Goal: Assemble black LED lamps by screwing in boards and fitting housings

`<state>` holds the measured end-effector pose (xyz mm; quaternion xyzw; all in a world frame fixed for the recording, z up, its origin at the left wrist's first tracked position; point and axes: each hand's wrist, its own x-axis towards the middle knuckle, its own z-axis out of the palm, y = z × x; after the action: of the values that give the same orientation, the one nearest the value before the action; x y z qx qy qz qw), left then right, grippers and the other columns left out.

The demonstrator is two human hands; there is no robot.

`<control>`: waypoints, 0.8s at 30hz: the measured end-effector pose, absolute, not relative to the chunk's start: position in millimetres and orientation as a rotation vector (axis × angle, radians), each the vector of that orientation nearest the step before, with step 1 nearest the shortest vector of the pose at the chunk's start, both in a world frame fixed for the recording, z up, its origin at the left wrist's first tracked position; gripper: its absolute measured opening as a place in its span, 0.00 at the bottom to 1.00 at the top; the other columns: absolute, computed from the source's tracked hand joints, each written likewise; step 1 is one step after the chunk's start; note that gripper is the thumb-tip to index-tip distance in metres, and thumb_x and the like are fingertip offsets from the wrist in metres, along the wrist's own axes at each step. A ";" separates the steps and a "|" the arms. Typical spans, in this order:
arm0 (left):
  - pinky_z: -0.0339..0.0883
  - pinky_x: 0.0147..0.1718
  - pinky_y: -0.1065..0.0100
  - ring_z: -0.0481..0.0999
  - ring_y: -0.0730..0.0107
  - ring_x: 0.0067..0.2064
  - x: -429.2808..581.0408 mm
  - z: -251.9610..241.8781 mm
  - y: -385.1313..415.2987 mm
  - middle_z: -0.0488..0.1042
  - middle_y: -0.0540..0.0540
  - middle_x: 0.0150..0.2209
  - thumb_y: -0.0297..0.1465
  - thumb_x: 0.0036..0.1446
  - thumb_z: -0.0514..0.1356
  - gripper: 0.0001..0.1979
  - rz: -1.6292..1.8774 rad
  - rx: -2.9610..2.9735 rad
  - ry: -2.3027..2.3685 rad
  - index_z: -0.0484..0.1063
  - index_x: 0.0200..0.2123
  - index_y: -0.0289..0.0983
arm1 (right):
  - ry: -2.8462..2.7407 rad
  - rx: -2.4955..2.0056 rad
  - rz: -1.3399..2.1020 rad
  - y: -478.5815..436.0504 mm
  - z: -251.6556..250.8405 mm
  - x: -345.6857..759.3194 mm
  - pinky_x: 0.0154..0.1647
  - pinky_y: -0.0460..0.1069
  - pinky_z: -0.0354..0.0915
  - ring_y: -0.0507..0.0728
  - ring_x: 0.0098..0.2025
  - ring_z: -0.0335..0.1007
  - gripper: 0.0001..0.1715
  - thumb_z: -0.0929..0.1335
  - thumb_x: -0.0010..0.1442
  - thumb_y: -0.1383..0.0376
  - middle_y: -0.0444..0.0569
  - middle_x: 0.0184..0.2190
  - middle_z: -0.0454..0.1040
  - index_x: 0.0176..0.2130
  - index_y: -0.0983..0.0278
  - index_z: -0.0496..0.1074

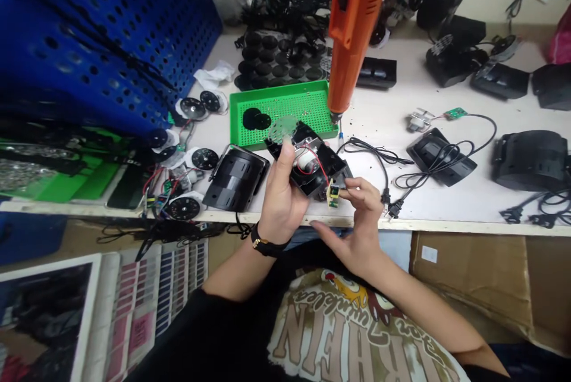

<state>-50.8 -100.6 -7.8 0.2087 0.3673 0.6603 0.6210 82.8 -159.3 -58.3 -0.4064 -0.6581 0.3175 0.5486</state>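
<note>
My left hand [285, 197] is closed around an open black plastic housing [332, 163], its thumb on the near rim. Inside the housing sits a small whitish motor [307, 160] with a red wire running from it. A translucent perforated disc [284, 128] shows just beyond my left thumb. At the housing's right corner a small circuit board [333, 193] hangs out. My right hand [359, 221] is beside that board, fingertips at its edge and thumb spread well away; whether the fingertips touch it, I cannot tell.
Behind the housing lies a green perforated tray [236, 114] with black discs and tiny screws. An orange electric screwdriver [354, 31] hangs over its right end. A closed black housing [238, 179] rests left of my hands. Corded plugs [392, 208] lie to the right. A blue crate [134, 25] stands left.
</note>
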 end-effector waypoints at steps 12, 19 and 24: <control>0.68 0.66 0.48 0.68 0.47 0.69 -63.8 -12.4 -102.9 0.75 0.42 0.63 0.48 0.56 0.73 0.30 1.477 0.469 0.859 0.74 0.57 0.41 | -1.222 -0.958 1.401 -118.2 -6.1 128.1 0.47 0.53 0.74 0.54 0.40 0.77 0.10 0.70 0.69 0.60 0.44 0.39 0.78 0.51 0.56 0.73; 0.69 0.65 0.49 0.70 0.49 0.68 -65.5 -9.9 -104.2 0.77 0.40 0.60 0.49 0.58 0.71 0.28 1.505 0.531 0.900 0.74 0.57 0.41 | -1.422 -1.049 1.261 -104.3 9.1 127.0 0.41 0.54 0.76 0.52 0.30 0.71 0.20 0.70 0.68 0.59 0.42 0.36 0.72 0.57 0.57 0.66; 0.63 0.69 0.49 0.67 0.50 0.70 -67.9 -8.0 -104.1 0.76 0.41 0.62 0.47 0.59 0.71 0.28 1.623 0.578 0.940 0.74 0.58 0.42 | -1.984 -1.058 0.460 -101.9 9.7 131.6 0.41 0.55 0.75 0.52 0.32 0.70 0.25 0.71 0.67 0.68 0.52 0.48 0.72 0.61 0.57 0.67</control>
<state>-67.9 -104.1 -8.0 0.2447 0.3981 0.6874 0.5560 131.6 -101.9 9.7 -0.4204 -0.7882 0.1826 0.4107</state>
